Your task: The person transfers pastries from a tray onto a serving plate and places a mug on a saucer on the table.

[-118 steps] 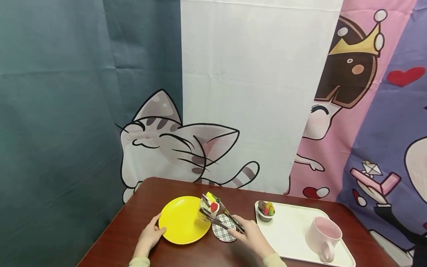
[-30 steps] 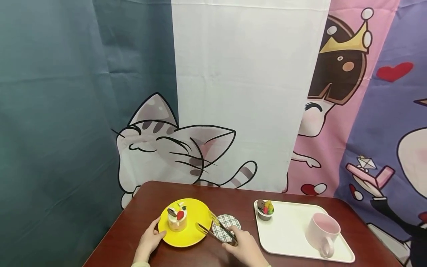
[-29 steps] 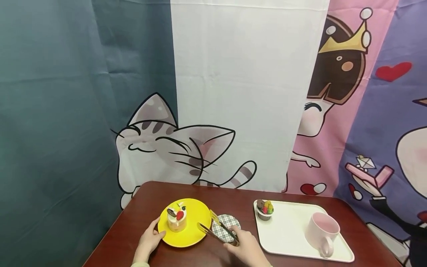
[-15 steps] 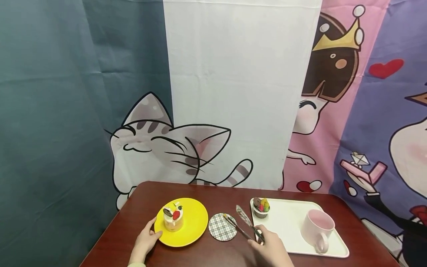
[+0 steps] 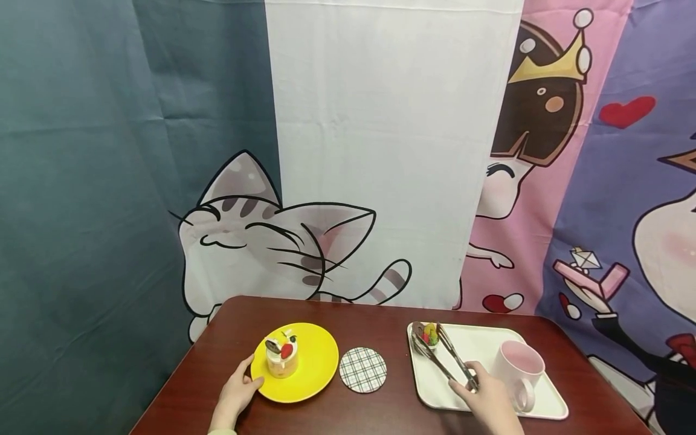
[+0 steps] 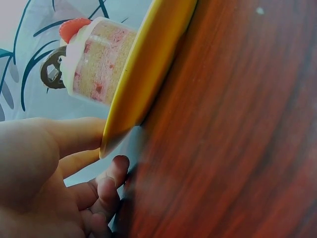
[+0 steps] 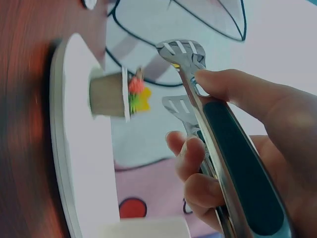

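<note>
At the left of the table my left hand [image 5: 235, 396] holds the rim of a yellow plate [image 5: 315, 368]. A small layered cake cup [image 5: 282, 361], topped with cream, a strawberry and a cookie, stands on that plate; its pink layers show in the left wrist view. My right hand [image 5: 486, 396] grips metal tongs [image 7: 242, 163] with dark green handle inlays, over the white tray [image 5: 447, 396]. The spread tong tips reach out to either side of a fruit-topped dessert cup [image 7: 106, 95] at the tray's back left corner. That cup stands upright on the tray.
On the tray's right side is a pink mug [image 5: 516, 368], close beside my right hand, its handle toward me. A round plaid coaster [image 5: 363, 370] lies between plate and tray. Behind the brown table [image 5: 348, 417] hangs a cartoon-printed curtain [image 5: 397, 151].
The cake cup went from the tongs onto the plate, and the tongs let go of it. My right hand then carried them rightward to the dessert cup on the tray. My left hand stayed at the plate.
</note>
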`<action>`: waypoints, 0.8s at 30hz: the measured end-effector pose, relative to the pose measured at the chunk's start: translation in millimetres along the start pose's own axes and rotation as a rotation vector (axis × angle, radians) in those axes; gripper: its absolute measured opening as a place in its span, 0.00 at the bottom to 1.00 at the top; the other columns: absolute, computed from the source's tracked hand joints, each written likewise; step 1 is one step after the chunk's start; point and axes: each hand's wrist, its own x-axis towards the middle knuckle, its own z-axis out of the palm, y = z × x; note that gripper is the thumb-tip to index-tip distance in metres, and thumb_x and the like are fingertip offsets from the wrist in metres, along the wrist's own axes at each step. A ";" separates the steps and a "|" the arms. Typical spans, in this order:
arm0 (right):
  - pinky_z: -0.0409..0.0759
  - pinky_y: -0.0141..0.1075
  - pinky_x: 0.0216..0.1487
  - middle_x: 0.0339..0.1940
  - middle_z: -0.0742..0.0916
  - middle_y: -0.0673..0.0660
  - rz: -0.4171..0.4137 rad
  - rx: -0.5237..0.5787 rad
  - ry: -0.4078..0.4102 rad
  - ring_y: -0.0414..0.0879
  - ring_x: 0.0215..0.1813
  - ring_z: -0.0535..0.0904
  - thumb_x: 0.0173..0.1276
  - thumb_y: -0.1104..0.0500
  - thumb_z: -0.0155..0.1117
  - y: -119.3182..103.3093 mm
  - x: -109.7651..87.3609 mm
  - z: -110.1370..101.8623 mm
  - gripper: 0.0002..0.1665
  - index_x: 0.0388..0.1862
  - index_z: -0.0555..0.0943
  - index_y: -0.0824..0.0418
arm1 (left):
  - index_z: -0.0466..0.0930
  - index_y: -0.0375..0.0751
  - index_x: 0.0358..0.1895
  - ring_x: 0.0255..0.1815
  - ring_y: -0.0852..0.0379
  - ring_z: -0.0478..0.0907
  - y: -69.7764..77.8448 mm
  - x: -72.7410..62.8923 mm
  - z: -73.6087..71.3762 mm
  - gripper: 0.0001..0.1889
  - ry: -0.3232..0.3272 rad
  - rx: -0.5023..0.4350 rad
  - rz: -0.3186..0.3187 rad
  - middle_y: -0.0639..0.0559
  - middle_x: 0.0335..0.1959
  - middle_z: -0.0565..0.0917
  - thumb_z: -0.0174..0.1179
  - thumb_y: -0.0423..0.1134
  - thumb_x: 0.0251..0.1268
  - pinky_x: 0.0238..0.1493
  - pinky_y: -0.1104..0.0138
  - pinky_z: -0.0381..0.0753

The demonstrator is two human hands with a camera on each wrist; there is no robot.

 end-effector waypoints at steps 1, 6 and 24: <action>0.66 0.33 0.28 0.20 0.79 0.46 0.010 -0.007 -0.012 0.38 0.23 0.69 0.54 0.51 0.73 3.1 0.4 -1.6 0.24 0.46 0.79 0.62 | 0.58 0.34 0.71 0.27 0.55 0.65 -0.3 0.2 0.0 0.35 0.001 0.000 0.000 0.49 0.26 0.68 0.58 0.40 0.62 0.32 0.66 0.61; 0.69 0.37 0.30 0.20 0.79 0.49 0.055 -0.040 -0.080 0.42 0.26 0.72 0.54 0.49 0.73 15.0 2.7 -5.2 0.27 0.46 0.79 0.65 | 0.59 0.34 0.71 0.28 0.54 0.66 -0.6 0.4 0.1 0.35 0.008 -0.002 0.007 0.49 0.26 0.69 0.59 0.41 0.62 0.32 0.66 0.61; 0.75 0.46 0.34 0.26 0.83 0.54 0.064 -0.098 -0.163 0.50 0.33 0.80 0.52 0.45 0.72 26.8 14.4 6.2 0.29 0.45 0.80 0.64 | 0.60 0.34 0.71 0.28 0.54 0.66 -2.3 0.1 1.1 0.34 0.015 -0.020 0.009 0.48 0.27 0.69 0.59 0.39 0.63 0.32 0.66 0.62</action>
